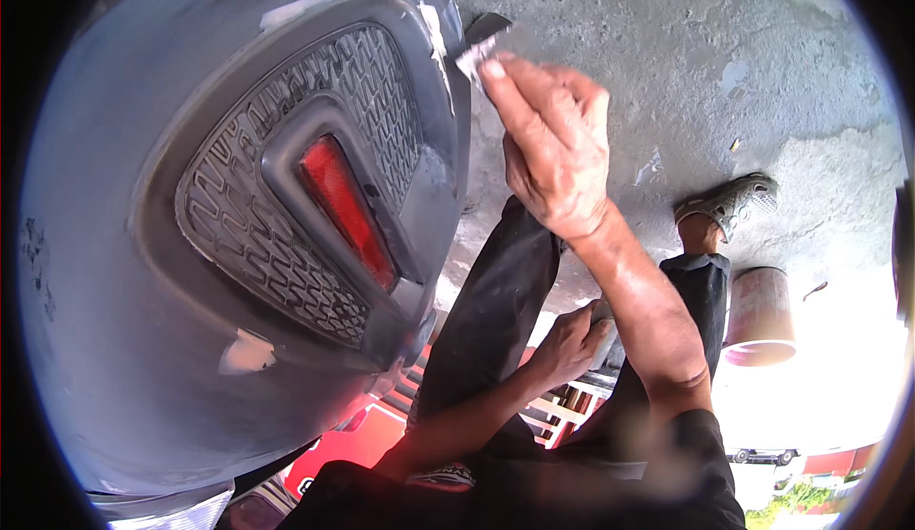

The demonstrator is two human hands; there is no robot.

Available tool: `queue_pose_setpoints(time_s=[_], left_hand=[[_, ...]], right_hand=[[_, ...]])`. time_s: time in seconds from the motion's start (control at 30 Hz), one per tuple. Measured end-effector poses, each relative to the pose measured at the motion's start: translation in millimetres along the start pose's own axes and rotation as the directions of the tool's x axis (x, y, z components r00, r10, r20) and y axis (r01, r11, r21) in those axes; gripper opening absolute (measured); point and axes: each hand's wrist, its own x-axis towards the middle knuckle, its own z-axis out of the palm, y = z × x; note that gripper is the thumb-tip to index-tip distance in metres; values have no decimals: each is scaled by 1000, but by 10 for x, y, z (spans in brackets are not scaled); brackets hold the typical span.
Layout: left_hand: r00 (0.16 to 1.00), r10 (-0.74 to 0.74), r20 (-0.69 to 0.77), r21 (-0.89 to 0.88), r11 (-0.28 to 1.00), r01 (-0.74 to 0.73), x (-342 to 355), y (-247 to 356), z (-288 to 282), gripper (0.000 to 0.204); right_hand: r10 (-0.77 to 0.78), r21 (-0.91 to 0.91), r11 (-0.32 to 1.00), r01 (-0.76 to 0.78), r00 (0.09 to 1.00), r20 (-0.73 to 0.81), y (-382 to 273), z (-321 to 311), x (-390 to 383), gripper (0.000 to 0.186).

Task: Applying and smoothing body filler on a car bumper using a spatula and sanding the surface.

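A grey car bumper (105,244) fills the left side, with a dark mesh grille insert (262,230) and a red reflector (348,211) in it. Pale filler smears the bumper by the insert's upper right edge (437,39), and further patches lie above and below the insert. My right hand (558,139) is closed, pinching a small putty spreader (477,56) with whitish filler on it, right beside the bumper's edge. Lower down, my left hand (569,344) is closed round a greyish flat piece (604,335), mostly hidden by my fingers and right forearm.
Rough concrete floor (648,44) lies beyond the bumper. My dark-trousered legs stand below my arms, with one grey clog (734,204) showing. A bucket (761,311) lies to the right of my leg. Something bright red (357,449) shows behind the bumper's lower edge.
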Motion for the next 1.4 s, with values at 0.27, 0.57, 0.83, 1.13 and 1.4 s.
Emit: queue_pose_setpoints(time_s=[0.27, 0.57, 0.83, 1.13, 1.4], left_hand=[[998, -58, 16, -22, 998, 58, -13, 72, -27, 33], [1000, -24, 7, -25, 999, 24, -7, 59, -3, 32], [999, -38, 25, 0, 999, 38, 4, 39, -25, 32], [1000, 6, -6, 41, 999, -6, -44, -121, 49, 32], [997, -76, 17, 37, 996, 76, -11, 81, 42, 31]], right_hand=[[-245, -104, 964, 245, 969, 8, 85, -37, 280, 51], [-220, -100, 967, 232, 968, 120, 47, 10, -330, 61], [-80, -27, 996, 80, 997, 4, -101, 1, -141, 63], [-117, -96, 987, 132, 981, 153, 9, -54, -384, 62], [-258, -229, 942, 244, 966, -31, 197, -102, 396, 58]])
